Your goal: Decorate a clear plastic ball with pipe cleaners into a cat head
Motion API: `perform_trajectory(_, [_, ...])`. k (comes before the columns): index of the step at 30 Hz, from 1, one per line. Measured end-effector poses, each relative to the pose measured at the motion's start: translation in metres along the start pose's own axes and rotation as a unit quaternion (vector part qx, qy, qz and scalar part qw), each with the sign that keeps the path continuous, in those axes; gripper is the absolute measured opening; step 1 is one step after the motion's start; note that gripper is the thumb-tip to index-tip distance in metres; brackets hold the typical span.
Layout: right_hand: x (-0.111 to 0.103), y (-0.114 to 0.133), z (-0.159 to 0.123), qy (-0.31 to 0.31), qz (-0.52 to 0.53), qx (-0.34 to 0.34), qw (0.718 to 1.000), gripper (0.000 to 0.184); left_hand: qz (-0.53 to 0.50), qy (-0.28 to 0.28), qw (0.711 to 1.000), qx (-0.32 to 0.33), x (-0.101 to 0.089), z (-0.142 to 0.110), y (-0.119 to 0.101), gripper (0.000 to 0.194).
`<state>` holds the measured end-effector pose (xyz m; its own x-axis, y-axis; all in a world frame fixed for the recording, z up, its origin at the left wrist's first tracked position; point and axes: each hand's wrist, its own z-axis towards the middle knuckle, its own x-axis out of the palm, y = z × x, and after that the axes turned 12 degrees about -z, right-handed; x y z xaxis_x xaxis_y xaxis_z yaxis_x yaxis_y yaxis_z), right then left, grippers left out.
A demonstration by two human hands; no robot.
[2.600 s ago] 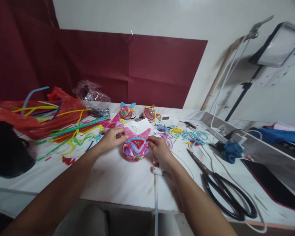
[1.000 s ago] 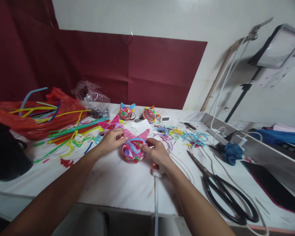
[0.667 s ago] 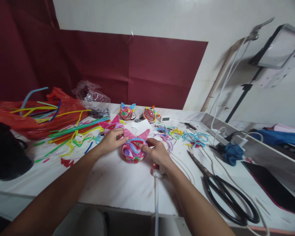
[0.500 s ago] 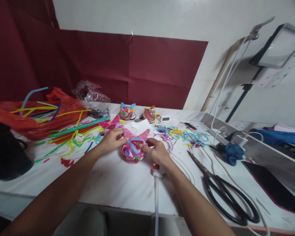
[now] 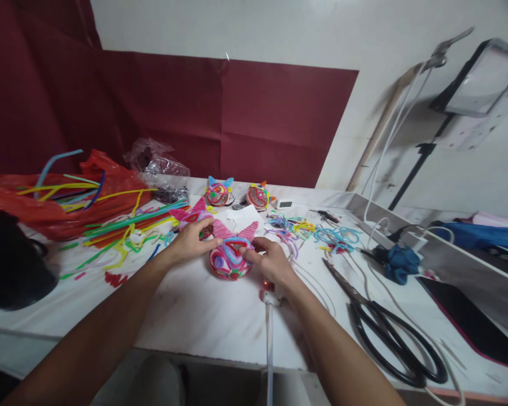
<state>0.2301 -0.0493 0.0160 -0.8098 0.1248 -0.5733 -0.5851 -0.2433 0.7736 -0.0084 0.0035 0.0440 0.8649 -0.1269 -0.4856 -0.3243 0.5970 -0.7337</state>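
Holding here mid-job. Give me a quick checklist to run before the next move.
1. Right grip on the pink-eared piece, thumb on its front: ok.
2. Left grip at the piece's left edge: ok.
3. Piece's underside in sight: not ok, hidden.
4. Scissors apart from both hands: ok.
5. White connector apart from the right wrist: cannot tell, partly hidden.

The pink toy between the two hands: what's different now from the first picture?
The right hand moved left, and its thumb now lies over the front of the pink toy. One purple dot that showed there before is out of sight. The toy itself barely moved. The left hand is still at its left edge, and the scissors stayed put.
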Motion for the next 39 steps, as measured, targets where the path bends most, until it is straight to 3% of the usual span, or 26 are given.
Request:
perform_trajectory(13, [-0.002,0.000,0.000,-0.007,-0.021,-0.005,1.000,0.034,-0.212,0.051,0.973,-0.071,-0.002,0.004,0.009,0.062])
perform_trajectory(23, [-0.004,0.004,-0.002,0.007,-0.014,0.000,1.000,0.039,-0.252,0.095,0.958,-0.094,-0.004,0.003,0.017,0.070])
perform_trajectory(39, [-0.007,0.003,-0.001,-0.011,0.004,-0.021,1.000,0.049,-0.253,0.066,0.960,-0.099,-0.004,0.001,0.026,0.098])
